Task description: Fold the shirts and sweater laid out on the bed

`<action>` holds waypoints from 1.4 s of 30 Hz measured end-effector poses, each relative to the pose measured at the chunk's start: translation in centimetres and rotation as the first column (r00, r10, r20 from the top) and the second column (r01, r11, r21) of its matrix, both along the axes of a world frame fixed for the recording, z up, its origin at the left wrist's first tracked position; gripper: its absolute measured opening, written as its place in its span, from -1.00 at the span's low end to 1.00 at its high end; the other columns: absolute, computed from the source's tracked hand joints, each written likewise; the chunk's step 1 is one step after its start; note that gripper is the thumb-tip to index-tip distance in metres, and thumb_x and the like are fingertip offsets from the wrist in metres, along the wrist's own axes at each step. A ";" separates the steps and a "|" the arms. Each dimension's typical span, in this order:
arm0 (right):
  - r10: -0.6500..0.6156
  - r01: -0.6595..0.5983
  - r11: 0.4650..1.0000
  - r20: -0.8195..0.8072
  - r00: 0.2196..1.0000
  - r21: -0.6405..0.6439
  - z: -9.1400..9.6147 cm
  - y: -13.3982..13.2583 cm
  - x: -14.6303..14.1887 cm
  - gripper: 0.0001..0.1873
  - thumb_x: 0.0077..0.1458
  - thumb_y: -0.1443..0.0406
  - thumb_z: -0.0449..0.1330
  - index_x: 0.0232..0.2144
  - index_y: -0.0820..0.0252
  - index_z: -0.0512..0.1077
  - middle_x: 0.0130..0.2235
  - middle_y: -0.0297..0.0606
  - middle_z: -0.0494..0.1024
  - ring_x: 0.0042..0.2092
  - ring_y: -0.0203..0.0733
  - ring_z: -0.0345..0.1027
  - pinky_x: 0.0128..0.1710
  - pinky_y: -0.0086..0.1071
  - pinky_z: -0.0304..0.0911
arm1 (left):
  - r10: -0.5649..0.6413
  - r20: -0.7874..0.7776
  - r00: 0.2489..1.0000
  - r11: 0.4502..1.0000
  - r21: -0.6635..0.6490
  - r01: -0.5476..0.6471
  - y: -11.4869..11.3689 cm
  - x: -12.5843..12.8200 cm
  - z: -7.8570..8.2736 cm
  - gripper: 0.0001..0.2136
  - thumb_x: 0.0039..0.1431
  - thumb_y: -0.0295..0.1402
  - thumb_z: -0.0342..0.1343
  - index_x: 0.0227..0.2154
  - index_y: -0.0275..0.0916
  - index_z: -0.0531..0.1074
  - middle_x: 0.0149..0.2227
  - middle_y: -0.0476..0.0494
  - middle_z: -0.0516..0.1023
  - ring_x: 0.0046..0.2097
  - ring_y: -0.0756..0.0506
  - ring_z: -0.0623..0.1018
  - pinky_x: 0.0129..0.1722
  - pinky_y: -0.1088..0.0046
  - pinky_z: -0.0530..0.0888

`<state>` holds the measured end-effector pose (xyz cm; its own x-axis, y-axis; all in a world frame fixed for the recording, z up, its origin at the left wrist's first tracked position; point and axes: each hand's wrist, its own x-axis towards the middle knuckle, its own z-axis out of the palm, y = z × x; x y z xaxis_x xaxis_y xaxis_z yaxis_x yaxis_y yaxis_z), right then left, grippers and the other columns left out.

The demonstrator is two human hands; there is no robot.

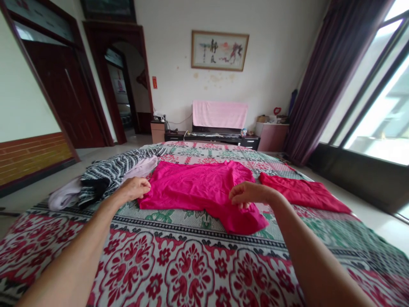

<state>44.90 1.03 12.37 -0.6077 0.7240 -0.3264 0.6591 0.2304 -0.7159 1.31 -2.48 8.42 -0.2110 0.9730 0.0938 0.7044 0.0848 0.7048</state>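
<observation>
Head view, left hand: the left hand [136, 188] has thumb and bent fingers closed together on the left edge of the pink top, pinching the cloth.
Head view, right hand: the right hand [245, 193] hangs palm down over the top's right part, fingers curled — whether they grip the fabric or only touch it, I cannot tell.
Pink top: the pink top [188, 185] lies spread and wrinkled between the two hands and beyond them, with one sleeve reaching nearer the wearer, just below the right hand.
Striped garment: the black-and-white garment [119, 166] lies in a loose heap to the left of the left hand and beyond it, with pale lilac cloth [65, 194] showing at its side.
Red garment: the red garment [303, 194] lies folded flat to the right of the right hand, apart from the pink top.
Bedspread: the patterned bedspread [188, 273] runs under all the clothes and toward the wearer, below both hands.
Far wall: well beyond the hands, a pale pink cloth [220, 114] drapes over something above a low black cabinet [174, 137] — a framed picture [220, 50] hangs higher up.
Curtain: the purple curtain [319, 76] hangs far beyond the right hand, to its right, beside a bright window [380, 123].
</observation>
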 end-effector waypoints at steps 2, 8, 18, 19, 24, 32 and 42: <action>-0.015 0.012 0.999 0.072 0.997 0.044 -0.5 0.5 0.3 -0.79 -0.07 0.26 0.23 -0.33 0.22 0.51 -0.48 -0.30 0.52 -0.46 -0.33 0.38 -0.46 -0.47 0.30 | 0.001 -0.005 1.000 1.000 -0.005 -0.001 0.0 0.0 0.0 -0.86 -0.32 -0.30 0.19 -0.59 -0.21 0.51 -0.64 -0.02 0.51 -0.61 -0.07 0.49 -0.60 0.53 0.33; 0.026 -0.045 0.990 0.139 0.990 0.134 -0.4 0.6 0.6 -0.83 -0.11 0.29 0.22 -0.38 0.20 0.51 -0.46 -0.35 0.50 -0.46 -0.38 0.31 -0.46 -0.51 0.21 | -0.016 -0.015 1.000 1.000 0.005 0.016 0.2 -0.4 -0.3 -0.90 -0.31 -0.32 0.20 -0.62 -0.18 0.51 -0.66 0.02 0.50 -0.63 -0.03 0.46 -0.61 0.55 0.30; 0.146 -0.159 0.987 0.353 0.924 0.008 0.8 -2.9 -3.9 -0.78 -0.12 0.19 0.25 -0.42 0.21 0.52 -0.58 -0.38 0.41 -0.55 -0.39 0.23 -0.58 -0.51 0.09 | -0.036 -0.045 0.998 0.999 0.012 0.037 0.3 -0.7 -0.6 -0.91 -0.29 -0.31 0.20 -0.61 -0.18 0.52 -0.66 0.01 0.50 -0.63 -0.04 0.48 -0.61 0.56 0.30; 0.147 -0.168 0.986 0.368 0.918 0.023 0.7 -3.1 -4.3 -0.77 -0.12 0.18 0.26 -0.42 0.21 0.52 -0.58 -0.37 0.42 -0.54 -0.38 0.24 -0.57 -0.50 0.10 | -0.029 -0.048 0.998 0.999 0.015 0.030 0.2 -0.7 -0.5 -0.91 -0.29 -0.31 0.20 -0.62 -0.18 0.52 -0.66 0.01 0.50 -0.63 -0.05 0.48 -0.61 0.56 0.30; 0.116 -0.249 0.943 0.483 0.868 0.220 0.2 -4.3 -6.2 -0.63 -0.25 0.02 0.35 -0.51 0.21 0.52 -0.58 -0.31 0.45 -0.55 -0.35 0.23 -0.56 -0.44 0.11 | 0.006 0.038 0.999 1.000 0.012 -0.006 0.1 -0.5 -0.3 -0.90 -0.34 -0.31 0.22 -0.64 -0.19 0.51 -0.68 0.02 0.48 -0.63 -0.06 0.48 -0.62 0.55 0.30; 0.147 -0.380 0.810 0.472 0.869 0.446 -0.3 -4.2 -6.4 -0.85 -0.29 0.50 0.17 -0.74 0.23 0.35 -0.73 -0.43 0.19 -0.61 -0.43 -0.04 -0.59 -0.45 -0.07 | -0.002 0.016 1.000 1.000 0.002 0.002 0.8 -1.8 -1.0 -0.88 -0.30 -0.30 0.21 -0.60 -0.20 0.52 -0.64 -0.03 0.51 -0.61 -0.08 0.50 -0.60 0.53 0.33; -0.156 0.220 0.918 -0.209 0.966 0.331 0.5 -0.1 -1.5 -0.77 0.05 0.26 0.08 -0.30 0.25 0.46 -0.48 -0.37 0.39 -0.51 -0.42 0.13 -0.54 -0.52 0.04 | 0.084 0.264 0.961 0.980 0.154 -0.128 -0.4 1.7 2.6 -0.76 -0.31 -0.26 0.20 -0.49 -0.26 0.52 -0.59 -0.06 0.55 -0.59 -0.08 0.51 -0.65 0.54 0.33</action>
